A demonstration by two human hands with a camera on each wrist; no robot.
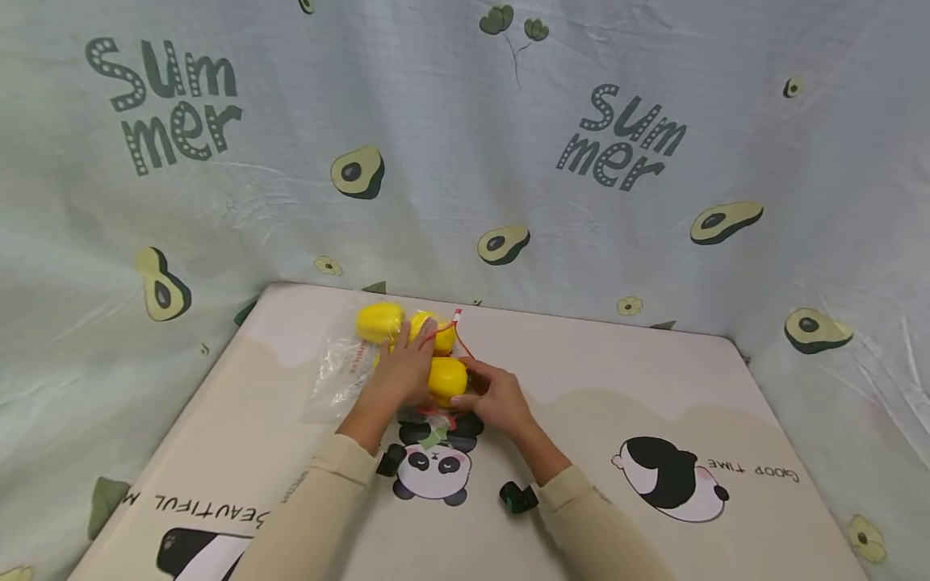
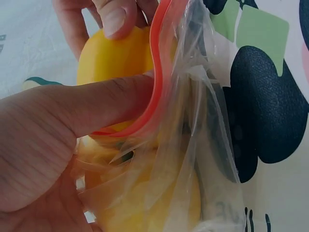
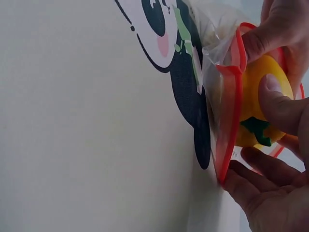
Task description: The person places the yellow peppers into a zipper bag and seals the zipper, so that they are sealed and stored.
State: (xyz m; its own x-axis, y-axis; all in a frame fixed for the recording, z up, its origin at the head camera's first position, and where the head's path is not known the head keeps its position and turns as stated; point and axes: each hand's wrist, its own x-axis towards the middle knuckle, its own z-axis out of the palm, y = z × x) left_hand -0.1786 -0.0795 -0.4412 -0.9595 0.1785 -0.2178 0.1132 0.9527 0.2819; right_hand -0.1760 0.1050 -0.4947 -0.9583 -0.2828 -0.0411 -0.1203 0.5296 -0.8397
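A yellow bell pepper [image 1: 447,378] with a green stem sits within the red-edged mouth of a clear zip bag [image 1: 336,379]. My right hand [image 1: 500,399] holds this pepper at its stem end, thumb on one side and fingers on the other. From the left, my left hand [image 1: 405,375] grips the bag, its thumb lying across the red zip edge [image 2: 155,63] in the left wrist view. More yellow peppers [image 1: 380,323] lie in the bag, beyond my left hand. Part of the bag's mouth is hidden behind both hands.
The table [image 1: 581,452] has a pale cover printed with pandas and words. A hanging cloth [image 1: 421,202] with avocado prints stands behind and at both sides. Small black devices [image 1: 518,497] sit by the wrists.
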